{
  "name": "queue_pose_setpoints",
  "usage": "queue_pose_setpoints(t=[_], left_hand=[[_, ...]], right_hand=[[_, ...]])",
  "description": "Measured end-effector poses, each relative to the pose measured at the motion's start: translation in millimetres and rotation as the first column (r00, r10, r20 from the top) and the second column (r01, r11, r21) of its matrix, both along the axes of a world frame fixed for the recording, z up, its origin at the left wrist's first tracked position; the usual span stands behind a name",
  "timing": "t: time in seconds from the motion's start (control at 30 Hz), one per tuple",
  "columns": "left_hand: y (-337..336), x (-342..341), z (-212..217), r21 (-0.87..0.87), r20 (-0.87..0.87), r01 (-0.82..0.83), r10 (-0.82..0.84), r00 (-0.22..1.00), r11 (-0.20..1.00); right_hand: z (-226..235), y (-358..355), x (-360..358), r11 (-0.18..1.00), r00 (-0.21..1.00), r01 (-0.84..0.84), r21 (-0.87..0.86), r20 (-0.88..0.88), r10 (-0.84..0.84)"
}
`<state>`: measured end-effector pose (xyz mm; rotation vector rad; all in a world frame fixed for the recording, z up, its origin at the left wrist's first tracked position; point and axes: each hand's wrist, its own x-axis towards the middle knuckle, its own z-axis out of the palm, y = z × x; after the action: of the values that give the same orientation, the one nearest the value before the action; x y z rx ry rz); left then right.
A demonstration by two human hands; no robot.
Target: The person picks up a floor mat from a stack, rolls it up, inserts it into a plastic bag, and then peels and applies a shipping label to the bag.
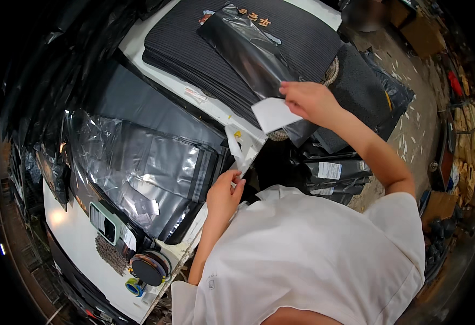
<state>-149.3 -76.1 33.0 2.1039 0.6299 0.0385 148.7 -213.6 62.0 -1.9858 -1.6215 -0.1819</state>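
Black bag (pixel 248 51) lies on the far mats (pixel 180 49), the right hand (pixel 312 102) pinching white paper (pixel 272 115) at its near end; a slack pinch could drop the paper. I cannot tell what the left hand (pixel 224 196) grips.

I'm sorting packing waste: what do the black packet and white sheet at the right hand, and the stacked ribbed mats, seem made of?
Black packet: probably thin plastic film, glossy, given its bright reflections and creases.
White sheet: likely paper or thin card, matte, since it shows no sharp highlights.
Ribbed mats: perhaps rubber or foam, dull, with fine ridges; fabric remains possible.
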Motion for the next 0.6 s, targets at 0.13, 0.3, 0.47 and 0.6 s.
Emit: queue_pose_setpoints(t=[0.13, 0.3, 0.47, 0.6], left_hand=[[-1, 13, -2, -0.04, 0.026, -0.006, 0.007, 1.0, 0.999], [1, 53, 17, -0.102, 0.097, 0.03, -0.02, 0.995, 0.994], [5, 90, 32, -0.006, 0.159, 0.153, -0.15, 0.976, 0.988], [1, 98, 35, -0.021, 0.143, 0.209, -0.204, 0.968, 0.978]], right_hand=[[39, 2, 14, 0.977, 0.453, 0.114, -0.181, -0.866, -0.213], [64, 14, 70, 0.864, 0.551, 0.455, 0.216, -0.83, -0.083], [85, 20, 53, 0.928, 0.923, -0.182, 0.325, 0.383, 0.047], [10, 6, 25, 0.975, 0.959, -0.111, -0.191, 0.238, 0.156]])
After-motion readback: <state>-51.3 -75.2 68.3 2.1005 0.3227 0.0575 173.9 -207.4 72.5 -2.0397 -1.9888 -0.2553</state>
